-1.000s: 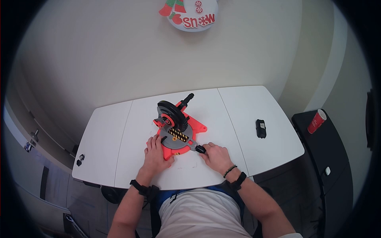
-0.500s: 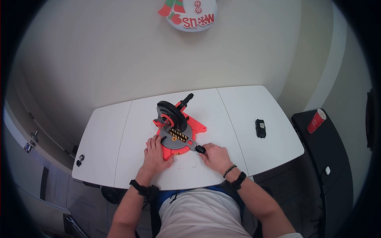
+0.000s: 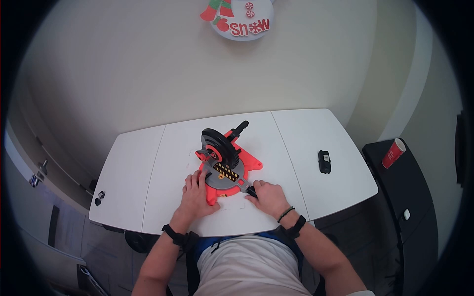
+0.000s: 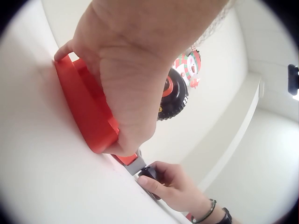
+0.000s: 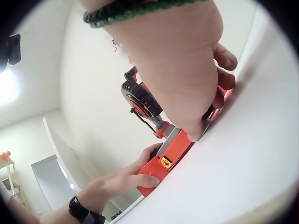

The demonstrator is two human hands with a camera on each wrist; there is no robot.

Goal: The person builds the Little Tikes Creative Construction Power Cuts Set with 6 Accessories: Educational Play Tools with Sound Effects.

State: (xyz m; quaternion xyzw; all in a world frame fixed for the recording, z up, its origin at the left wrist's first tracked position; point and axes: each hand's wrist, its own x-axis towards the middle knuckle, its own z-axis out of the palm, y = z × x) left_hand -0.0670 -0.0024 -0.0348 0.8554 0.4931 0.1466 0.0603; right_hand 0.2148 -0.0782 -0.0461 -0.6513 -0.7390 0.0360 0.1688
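A red, grey and black toy mitre saw [image 3: 222,182] stands on the white table, its round black blade guard [image 3: 215,140] raised over the grey turntable. My left hand [image 3: 195,198] grips the front left corner of the red base, thumb at the front edge; the left wrist view shows the fingers curled over that red base [image 4: 86,112]. My right hand [image 3: 270,198] pinches the short black front handle [image 3: 252,191], also visible as a black knob [image 4: 148,173] in the left wrist view. In the right wrist view, my right hand [image 5: 177,70] hides most of that handle.
A black device [image 3: 324,162] lies on the table's right part, small dark items [image 3: 99,198] at its far left. Beyond the right edge, a red cup [image 3: 393,153] and a small white object [image 3: 406,214] sit on a black surface. A snowman sign [image 3: 242,24] hangs on the wall.
The saw has shifted slightly right and towards me on the table. My left hand has moved a little right with it, still gripping the base; my right hand stays at the handle.
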